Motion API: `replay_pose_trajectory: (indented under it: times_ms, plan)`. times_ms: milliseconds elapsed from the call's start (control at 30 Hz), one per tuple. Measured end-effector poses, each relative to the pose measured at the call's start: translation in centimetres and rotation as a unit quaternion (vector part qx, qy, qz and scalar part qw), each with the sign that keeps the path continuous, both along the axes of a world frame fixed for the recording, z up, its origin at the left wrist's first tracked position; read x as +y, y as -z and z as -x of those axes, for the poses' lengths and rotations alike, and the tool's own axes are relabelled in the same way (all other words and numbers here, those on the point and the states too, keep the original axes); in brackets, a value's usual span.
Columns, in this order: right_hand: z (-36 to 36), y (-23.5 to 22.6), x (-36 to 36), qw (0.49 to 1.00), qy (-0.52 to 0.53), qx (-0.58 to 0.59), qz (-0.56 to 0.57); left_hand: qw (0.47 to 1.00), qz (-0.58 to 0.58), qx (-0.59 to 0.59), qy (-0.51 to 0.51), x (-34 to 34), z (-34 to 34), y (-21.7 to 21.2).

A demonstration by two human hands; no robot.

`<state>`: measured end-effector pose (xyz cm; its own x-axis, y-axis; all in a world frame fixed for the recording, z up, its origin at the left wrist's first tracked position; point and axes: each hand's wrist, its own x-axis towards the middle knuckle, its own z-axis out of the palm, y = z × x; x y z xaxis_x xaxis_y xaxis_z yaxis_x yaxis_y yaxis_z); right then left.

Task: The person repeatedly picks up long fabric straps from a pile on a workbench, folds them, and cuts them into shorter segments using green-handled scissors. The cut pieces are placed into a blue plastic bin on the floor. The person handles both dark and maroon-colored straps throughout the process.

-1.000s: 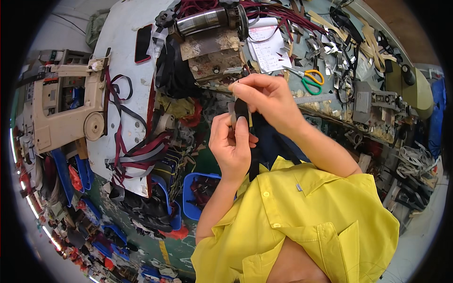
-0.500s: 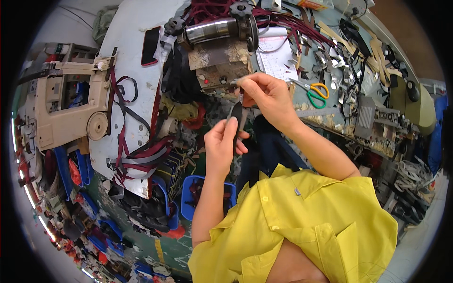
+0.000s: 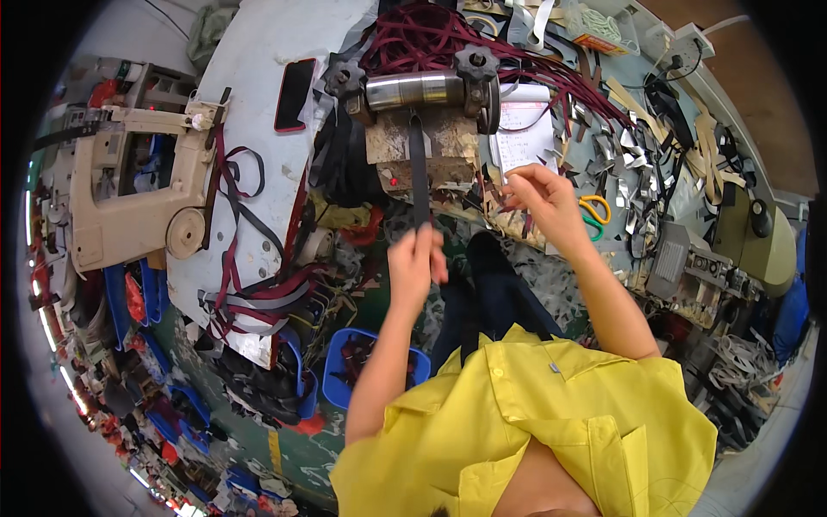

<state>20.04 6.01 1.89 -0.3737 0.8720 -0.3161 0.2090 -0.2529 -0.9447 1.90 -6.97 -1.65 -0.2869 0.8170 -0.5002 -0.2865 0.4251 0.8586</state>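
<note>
A dark grey strap (image 3: 419,172) runs from the plate just below a machine's steel roller (image 3: 413,90) straight down to my left hand (image 3: 413,263). That hand is closed around the strap's lower end, its fingers slightly blurred. To the right of the machine, my right hand (image 3: 550,209) is raised near the notepad (image 3: 524,142), thumb and fingertips brought together. Whatever is pinched there is too small to make out. Beside this hand lie scissors (image 3: 594,214) with orange and green handles, partly hidden by it.
Maroon straps (image 3: 431,34) are heaped behind the roller. Metal scraps (image 3: 610,155) litter the bench at right. On the left table are a phone (image 3: 295,95) and a beige sewing machine (image 3: 129,189). A blue bin (image 3: 338,392) stands on the floor below my left arm.
My hands have moved apart, the right one shifting right, away from the strap. The strap now stretches up to the roller, its lower end in my left hand. The view has shifted slightly.
</note>
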Motion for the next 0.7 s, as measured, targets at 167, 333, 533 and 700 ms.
replay_pose_trajectory:
  times_ms: [167, 333, 533, 700]
  plan:
    - [-0.5, -0.3, 6.0, 0.997, -0.015, -0.033, -0.064, 0.99, 0.133, -0.039, 0.011, -12.4, -1.6, -2.2]
    - [1.6, -1.9, 12.1, 0.992, -0.019, -0.013, -0.125, 0.983, 0.181, -0.027, -0.012, -17.4, -3.0, -3.6]
    - [5.3, -1.9, 18.0, 0.983, -0.055, 0.009, -0.172, 0.978, 0.203, -0.041, -0.036, -18.8, -3.8, -5.0]
    - [7.8, -0.6, 21.2, 0.987, -0.116, -0.01, -0.113, 0.976, 0.202, -0.063, -0.052, -17.6, -3.6, -5.3]
